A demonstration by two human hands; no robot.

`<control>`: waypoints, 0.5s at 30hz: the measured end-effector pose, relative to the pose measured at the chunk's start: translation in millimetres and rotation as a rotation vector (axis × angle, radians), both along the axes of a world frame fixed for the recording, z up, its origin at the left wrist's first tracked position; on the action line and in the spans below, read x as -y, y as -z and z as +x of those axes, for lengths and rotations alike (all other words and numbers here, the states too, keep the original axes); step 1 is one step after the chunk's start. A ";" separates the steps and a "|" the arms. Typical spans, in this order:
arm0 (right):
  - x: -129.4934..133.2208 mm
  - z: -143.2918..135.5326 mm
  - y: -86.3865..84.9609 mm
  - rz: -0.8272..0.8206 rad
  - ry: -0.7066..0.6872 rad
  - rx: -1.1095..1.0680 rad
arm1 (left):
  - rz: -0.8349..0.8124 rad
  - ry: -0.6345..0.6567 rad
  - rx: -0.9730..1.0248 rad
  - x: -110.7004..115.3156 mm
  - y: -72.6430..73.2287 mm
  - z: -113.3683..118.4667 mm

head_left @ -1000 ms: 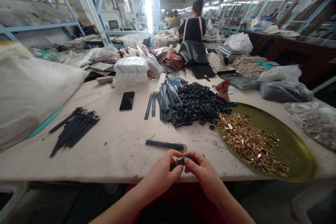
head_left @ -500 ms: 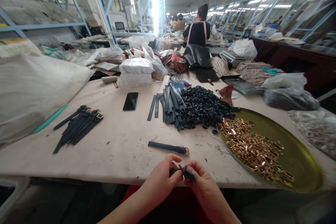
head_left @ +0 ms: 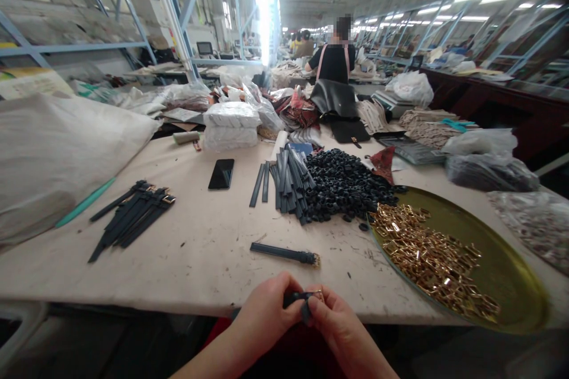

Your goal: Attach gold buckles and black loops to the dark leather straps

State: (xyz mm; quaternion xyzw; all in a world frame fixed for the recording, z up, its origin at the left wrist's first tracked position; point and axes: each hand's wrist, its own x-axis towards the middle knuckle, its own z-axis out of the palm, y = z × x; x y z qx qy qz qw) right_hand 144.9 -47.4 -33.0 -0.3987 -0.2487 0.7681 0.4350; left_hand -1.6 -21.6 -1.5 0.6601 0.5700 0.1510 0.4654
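My left hand [head_left: 270, 307] is closed around a dark strap [head_left: 294, 297] just past the table's near edge. Thumb and fingers of my right hand [head_left: 338, 321] pinch the strap's folded end, close by a thin gold buckle [head_left: 317, 293]. Much of the strap is hidden by my fingers. Beyond my hands, a buckled dark strap [head_left: 282, 252] lies flat on the table. To the right, a round olive-gold tray [head_left: 502, 254] bears a heap of gold buckles [head_left: 427, 254]. Small black loops [head_left: 347, 180] are piled behind it, beside loose dark strips [head_left: 288, 177].
Several buckled straps [head_left: 133, 213] lie fanned out at the left. A black phone [head_left: 221, 174] rests mid-table. Wrapped white packs [head_left: 232, 124], a dark leather piece [head_left: 334, 98] and plastic bags [head_left: 482, 142] stand along the back and right. A person [head_left: 334, 56] faces away beyond the table.
Both hands have drawn slightly down toward me. My right fingers have closed over the strap's end, and the gold buckle now shows above them.
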 end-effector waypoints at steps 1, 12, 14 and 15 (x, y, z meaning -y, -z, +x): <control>-0.8 0.7 -0.4 0.016 0.018 0.043 | -0.020 -0.004 0.055 0.2 -2.5 0.3; -9.2 2.1 0.5 0.228 0.120 0.521 | -0.328 -0.056 0.450 0.7 -4.1 -2.2; -7.5 6.8 -3.0 0.246 0.008 0.561 | -0.375 -0.022 0.482 0.5 -7.0 -4.8; -6.5 9.3 -4.3 0.241 -0.043 0.549 | -0.398 -0.002 0.495 0.6 -9.0 -5.9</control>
